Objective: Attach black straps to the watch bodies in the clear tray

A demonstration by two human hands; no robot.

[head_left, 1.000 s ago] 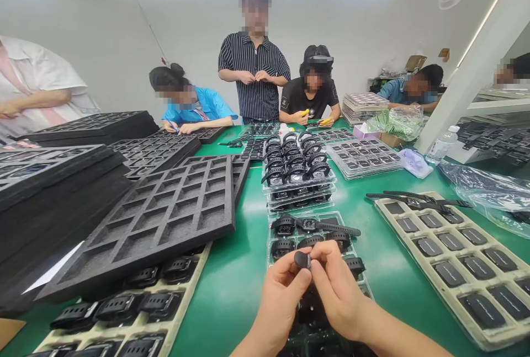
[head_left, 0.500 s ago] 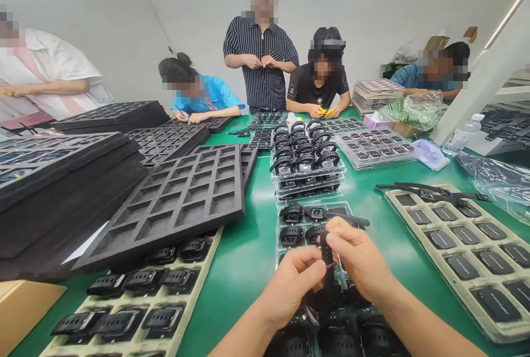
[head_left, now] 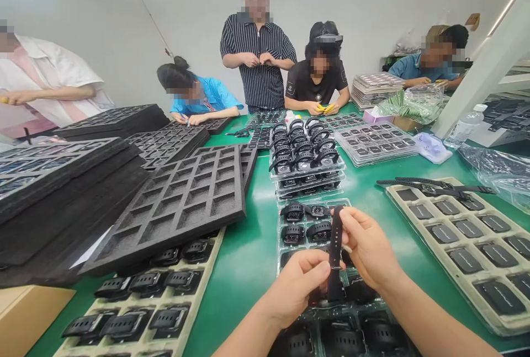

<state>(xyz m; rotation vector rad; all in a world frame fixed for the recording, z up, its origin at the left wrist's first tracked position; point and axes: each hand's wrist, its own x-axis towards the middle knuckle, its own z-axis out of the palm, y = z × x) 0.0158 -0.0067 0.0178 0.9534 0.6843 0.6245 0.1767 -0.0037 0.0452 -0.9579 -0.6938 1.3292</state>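
Black strap, green table

Bright, diffuse light; soft glare on the green surface; far wall hazy; left and right edges stretched.

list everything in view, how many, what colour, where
Watch strap: one, black, between both hands
Watches: many, black, in trays
Clear trays: several, transparent, centre and right
Foam trays: many, black, left
Beige trays: at least two, cream, lower left and right
Flat straps: several, black, across right beige tray
Bottle: one, clear, right
Packet: one, pale purple, right
Bags: at least two, clear, right
Cardboard box: one, tan, bottom left
Table: one, green, under trays
Co-workers: five, varied clothing, far side and left
Left hand: one, bare, at strap's lower part
Right hand: one, bare, at strap's upper end
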